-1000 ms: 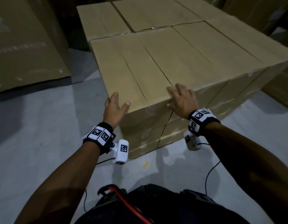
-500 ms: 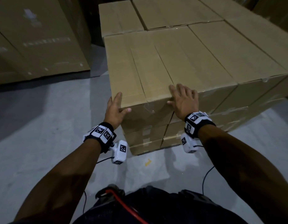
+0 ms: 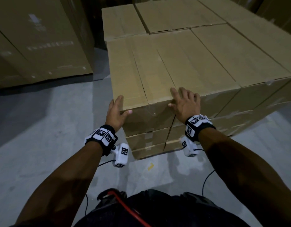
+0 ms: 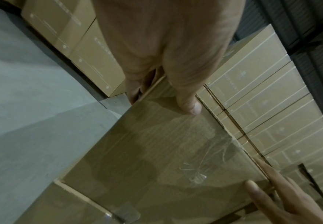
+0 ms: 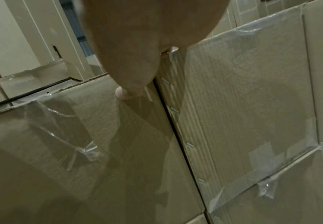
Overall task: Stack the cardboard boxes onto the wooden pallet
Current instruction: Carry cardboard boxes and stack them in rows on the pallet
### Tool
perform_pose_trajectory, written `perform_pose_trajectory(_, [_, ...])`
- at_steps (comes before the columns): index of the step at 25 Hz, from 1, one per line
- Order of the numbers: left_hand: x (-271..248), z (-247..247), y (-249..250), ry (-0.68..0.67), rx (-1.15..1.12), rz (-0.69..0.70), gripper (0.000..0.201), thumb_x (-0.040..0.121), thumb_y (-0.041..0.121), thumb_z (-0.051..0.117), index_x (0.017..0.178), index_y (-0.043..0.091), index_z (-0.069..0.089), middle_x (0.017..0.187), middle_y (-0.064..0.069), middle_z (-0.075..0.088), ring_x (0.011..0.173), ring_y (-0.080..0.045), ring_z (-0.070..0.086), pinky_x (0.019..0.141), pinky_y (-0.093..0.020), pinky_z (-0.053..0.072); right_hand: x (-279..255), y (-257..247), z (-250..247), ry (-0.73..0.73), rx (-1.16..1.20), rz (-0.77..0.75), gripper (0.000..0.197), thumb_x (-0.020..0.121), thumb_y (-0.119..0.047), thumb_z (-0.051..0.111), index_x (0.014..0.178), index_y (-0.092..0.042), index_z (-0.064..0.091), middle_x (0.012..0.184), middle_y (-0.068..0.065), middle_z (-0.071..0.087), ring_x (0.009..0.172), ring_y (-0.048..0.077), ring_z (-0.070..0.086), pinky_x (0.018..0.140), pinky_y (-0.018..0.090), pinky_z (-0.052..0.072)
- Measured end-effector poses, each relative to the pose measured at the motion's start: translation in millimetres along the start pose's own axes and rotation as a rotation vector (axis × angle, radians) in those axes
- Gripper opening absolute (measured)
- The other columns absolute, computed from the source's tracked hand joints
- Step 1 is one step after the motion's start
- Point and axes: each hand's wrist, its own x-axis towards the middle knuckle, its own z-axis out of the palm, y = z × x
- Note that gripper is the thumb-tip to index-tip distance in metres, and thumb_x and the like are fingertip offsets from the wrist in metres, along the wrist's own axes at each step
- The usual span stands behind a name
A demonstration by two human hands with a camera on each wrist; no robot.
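A long cardboard box [image 3: 157,71] lies on top of the stack at its near left corner, sealed with clear tape. My left hand [image 3: 117,110] cups its near left corner, fingers straight along the left side and thumb [image 4: 189,106] across the front face [image 4: 157,151]. Over the front right edge of the same box my right hand [image 3: 184,102] lies flat, its thumb [image 5: 126,91] on the front face [image 5: 80,151] beside the seam with the neighbouring box [image 5: 243,98]. The stack [image 3: 146,140] has several layers. No pallet shows beneath it.
Tall cardboard cartons [image 3: 35,46] stand to the left across a strip of grey concrete floor [image 3: 43,128]. More stacked boxes [image 4: 262,106] fill the background. A small yellow mark [image 3: 151,166] and thin cables [image 3: 206,177] lie on the floor near my feet.
Both hands keep the same places on the top box. The head view has swung left, so the stack sits further right in the frame.
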Motion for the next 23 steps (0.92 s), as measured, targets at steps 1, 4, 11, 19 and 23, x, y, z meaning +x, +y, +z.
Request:
perform_pose_trajectory(1, [-0.6,0.0,0.0,-0.002,0.000,-0.001,0.074,0.092,0.026,0.068,0.155,0.022,0.028,0.161,-0.011,0.024,0.148,-0.028,0.024,0.118,-0.040,0.026,-0.5,0.5,0.6,0.001,0.002,-0.001,0.063,0.097,-0.053,0.048,0.150,-0.031,0.022,0.150,0.012,0.035,0.134,0.036,0.038,0.110,0.054,0.028])
perform_pose_trajectory(4, [-4.2,-0.1,2.4,-0.001,0.007,0.005,0.073,0.094,0.025,0.067,0.155,0.021,0.028,0.161,-0.011,0.023,0.146,-0.028,0.026,0.116,-0.036,0.026,-1.5,1.5,2.0,-0.003,0.012,-0.005,0.063,0.097,-0.054,0.048,0.150,-0.033,0.021,0.152,0.012,0.033,0.137,0.036,0.036,0.111,0.055,0.026])
perform_pose_trajectory(11, [-8.9,-0.6,8.5,-0.028,0.089,-0.028,0.070,0.098,0.027,0.059,0.157,0.023,0.020,0.164,-0.014,0.008,0.149,-0.032,0.018,0.118,-0.040,0.022,-1.3,3.3,4.3,-0.029,0.011,-0.012,0.064,0.098,-0.057,0.043,0.151,-0.035,0.015,0.158,0.012,0.025,0.143,0.035,0.029,0.113,0.055,0.023])
perform_pose_trajectory(19, [-14.3,-1.3,19.0,0.020,0.705,0.061,0.072,0.098,0.048,0.051,0.156,0.020,0.017,0.165,-0.014,-0.005,0.150,-0.037,0.009,0.119,-0.052,0.020,-2.9,11.3,-2.0,-0.048,-0.004,-0.074,0.071,0.098,-0.048,0.051,0.155,-0.034,0.012,0.163,0.010,0.019,0.148,0.033,0.024,0.118,0.053,0.020])
perform_pose_trajectory(23, [-9.1,15.6,45.4,-0.026,0.884,0.266,0.066,0.098,0.047,0.047,0.154,0.020,0.023,0.166,-0.010,-0.001,0.152,-0.033,0.004,0.121,-0.049,0.010,-5.1,23.6,-6.8,-0.027,0.057,-0.057,0.072,0.096,-0.033,0.056,0.156,-0.026,0.017,0.160,0.010,0.028,0.146,0.031,0.028,0.117,0.052,0.022])
